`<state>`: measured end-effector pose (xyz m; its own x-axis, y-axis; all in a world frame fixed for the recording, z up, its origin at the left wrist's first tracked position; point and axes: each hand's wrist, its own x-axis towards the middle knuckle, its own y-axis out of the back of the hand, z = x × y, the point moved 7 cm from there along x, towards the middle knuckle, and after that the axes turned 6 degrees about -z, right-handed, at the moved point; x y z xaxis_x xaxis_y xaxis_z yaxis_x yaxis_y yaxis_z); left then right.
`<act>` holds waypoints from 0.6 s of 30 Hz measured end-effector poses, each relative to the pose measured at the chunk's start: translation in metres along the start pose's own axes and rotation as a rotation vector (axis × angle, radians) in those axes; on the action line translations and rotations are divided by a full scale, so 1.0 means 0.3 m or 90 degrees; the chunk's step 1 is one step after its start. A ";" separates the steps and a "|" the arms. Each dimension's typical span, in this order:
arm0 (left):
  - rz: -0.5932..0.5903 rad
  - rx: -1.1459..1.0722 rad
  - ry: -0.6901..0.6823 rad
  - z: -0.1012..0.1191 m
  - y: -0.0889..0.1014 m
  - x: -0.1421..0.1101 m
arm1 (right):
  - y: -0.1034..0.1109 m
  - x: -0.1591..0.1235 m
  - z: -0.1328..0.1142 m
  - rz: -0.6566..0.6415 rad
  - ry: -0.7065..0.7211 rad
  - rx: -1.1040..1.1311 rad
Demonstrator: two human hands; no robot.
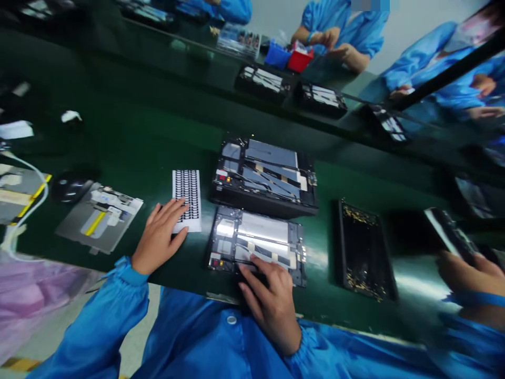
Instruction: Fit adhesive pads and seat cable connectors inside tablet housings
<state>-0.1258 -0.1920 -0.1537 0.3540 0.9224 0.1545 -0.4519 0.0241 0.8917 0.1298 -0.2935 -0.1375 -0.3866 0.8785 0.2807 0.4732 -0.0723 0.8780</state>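
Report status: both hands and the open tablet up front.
Left hand flat, fingertips on sticker sheet. Right hand pressing near edge of open tablet. Second open tablet just behind it; a co-worker's hand at far right, apart.

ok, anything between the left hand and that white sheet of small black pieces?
Nothing visible. The left hand already has its fingertips on the near edge of the white sheet. The right hand rests on the opened tablet beside it.
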 end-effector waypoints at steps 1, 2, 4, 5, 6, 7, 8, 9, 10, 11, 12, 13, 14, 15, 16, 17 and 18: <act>-0.033 0.004 0.005 -0.023 -0.006 0.007 | 0.000 0.045 -0.008 -0.012 0.007 0.027; -0.053 0.003 0.008 -0.040 -0.011 0.009 | -0.006 0.101 -0.022 -0.029 0.020 0.056; -0.060 -0.005 0.009 -0.055 -0.015 0.005 | -0.042 0.229 -0.068 -0.078 0.069 0.101; -0.055 -0.008 0.010 -0.057 -0.017 -0.001 | -0.071 0.296 -0.096 -0.107 0.097 0.108; -0.047 -0.011 0.012 -0.057 -0.018 -0.007 | -0.106 0.359 -0.123 -0.136 0.123 0.100; -0.040 -0.014 0.014 -0.056 -0.019 -0.012 | -0.143 0.417 -0.147 -0.162 0.142 0.079; -0.036 -0.017 0.017 -0.054 -0.020 -0.017 | -0.182 0.466 -0.167 -0.184 0.155 0.050; -0.036 -0.020 0.019 -0.053 -0.021 -0.020 | -0.219 0.507 -0.182 -0.204 0.158 0.018; -0.037 -0.024 0.020 -0.053 -0.021 -0.022 | -0.252 0.537 -0.191 -0.223 0.153 -0.011; -0.039 -0.027 0.021 -0.052 -0.022 -0.023 | -0.279 0.559 -0.197 -0.239 0.145 -0.034; -0.041 -0.030 0.022 -0.052 -0.021 -0.023 | -0.300 0.572 -0.200 -0.253 0.136 -0.049; -0.042 -0.033 0.023 -0.053 -0.020 -0.023 | -0.315 0.578 -0.204 -0.263 0.131 -0.057; -0.042 -0.036 0.025 -0.054 -0.019 -0.023 | -0.324 0.580 -0.208 -0.271 0.130 -0.059; -0.043 -0.039 0.028 -0.055 -0.018 -0.023 | -0.330 0.581 -0.213 -0.278 0.134 -0.058; -0.044 -0.042 0.031 -0.057 -0.019 -0.023 | -0.334 0.580 -0.218 -0.284 0.140 -0.057; -0.048 -0.043 0.033 -0.060 -0.020 -0.023 | -0.339 0.581 -0.223 -0.291 0.145 -0.057; -0.053 -0.044 0.035 -0.062 -0.022 -0.024 | -0.346 0.585 -0.228 -0.299 0.150 -0.057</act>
<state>-0.1406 -0.1916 -0.1685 0.3484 0.9357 0.0560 -0.4783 0.1260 0.8691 -0.0413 -0.1643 -0.1528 -0.7121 0.6975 -0.0800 0.1410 0.2537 0.9570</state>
